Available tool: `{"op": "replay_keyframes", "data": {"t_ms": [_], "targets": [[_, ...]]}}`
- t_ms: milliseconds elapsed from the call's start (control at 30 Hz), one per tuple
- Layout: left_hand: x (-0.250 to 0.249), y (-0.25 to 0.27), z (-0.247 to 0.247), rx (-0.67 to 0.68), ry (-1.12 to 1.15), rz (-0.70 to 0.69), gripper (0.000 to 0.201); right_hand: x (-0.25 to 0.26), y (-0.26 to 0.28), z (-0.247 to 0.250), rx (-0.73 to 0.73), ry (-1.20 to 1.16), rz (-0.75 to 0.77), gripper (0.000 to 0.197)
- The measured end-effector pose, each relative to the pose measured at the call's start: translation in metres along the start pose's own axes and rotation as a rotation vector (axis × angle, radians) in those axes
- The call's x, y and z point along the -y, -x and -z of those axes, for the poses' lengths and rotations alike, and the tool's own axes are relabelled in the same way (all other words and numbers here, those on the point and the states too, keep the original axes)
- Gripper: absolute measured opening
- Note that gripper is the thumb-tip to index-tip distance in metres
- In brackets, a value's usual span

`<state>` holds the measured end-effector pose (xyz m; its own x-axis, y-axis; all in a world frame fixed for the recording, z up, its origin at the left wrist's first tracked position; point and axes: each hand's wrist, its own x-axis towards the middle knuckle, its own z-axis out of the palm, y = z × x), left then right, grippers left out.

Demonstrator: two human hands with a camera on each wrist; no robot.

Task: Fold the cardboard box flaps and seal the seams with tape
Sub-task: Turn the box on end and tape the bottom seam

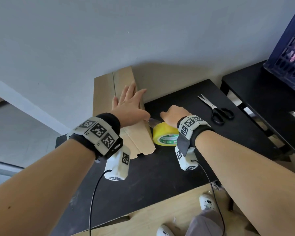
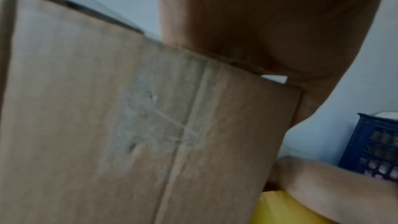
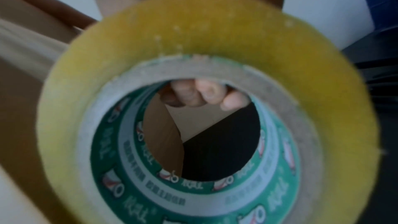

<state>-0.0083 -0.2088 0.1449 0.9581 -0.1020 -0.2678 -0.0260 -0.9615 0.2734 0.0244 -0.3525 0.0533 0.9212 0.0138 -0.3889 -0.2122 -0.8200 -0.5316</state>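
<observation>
A brown cardboard box (image 1: 106, 92) stands on the black table (image 1: 152, 172), its top flaps folded down with a seam along the middle. My left hand (image 1: 129, 104) lies flat on the box top near its right edge, fingers straight and spread. My right hand (image 1: 173, 115) grips a yellow tape roll (image 1: 165, 135) with a green-printed core, held just right of the box. A short clear strip of tape runs from the roll to the box's right side. In the right wrist view my fingertips (image 3: 206, 94) curl over the roll (image 3: 193, 40). The left wrist view shows the box side (image 2: 129, 125), blurred.
Black-handled scissors (image 1: 215, 109) lie on the table to the right of the roll. A second black table (image 1: 262, 99) stands further right with a dark blue crate (image 1: 289, 48) on it. A wall is behind the box. My shoes show on the wooden floor below.
</observation>
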Motion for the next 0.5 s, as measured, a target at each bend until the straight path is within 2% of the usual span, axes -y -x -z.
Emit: {"op": "replay_keyframes", "data": {"t_ms": [167, 300, 433, 500], "targets": [[-0.005, -0.004, -0.005, -0.008, -0.069, 0.040, 0.096, 0.007, -0.005, -0.002, 0.018, -0.030, 0.007, 0.036], [-0.005, -0.007, -0.007, -0.010, -0.049, 0.064, 0.096, 0.002, -0.012, -0.001, 0.070, -0.078, 0.025, 0.048], [-0.004, -0.008, -0.008, -0.028, -0.033, 0.067, 0.095, -0.009, -0.009, 0.007, 0.177, -0.059, 0.064, 0.069], [-0.004, -0.008, -0.008, -0.030, -0.027, 0.067, 0.093, -0.018, -0.002, 0.015, 0.258, -0.094, 0.086, 0.071]]}}
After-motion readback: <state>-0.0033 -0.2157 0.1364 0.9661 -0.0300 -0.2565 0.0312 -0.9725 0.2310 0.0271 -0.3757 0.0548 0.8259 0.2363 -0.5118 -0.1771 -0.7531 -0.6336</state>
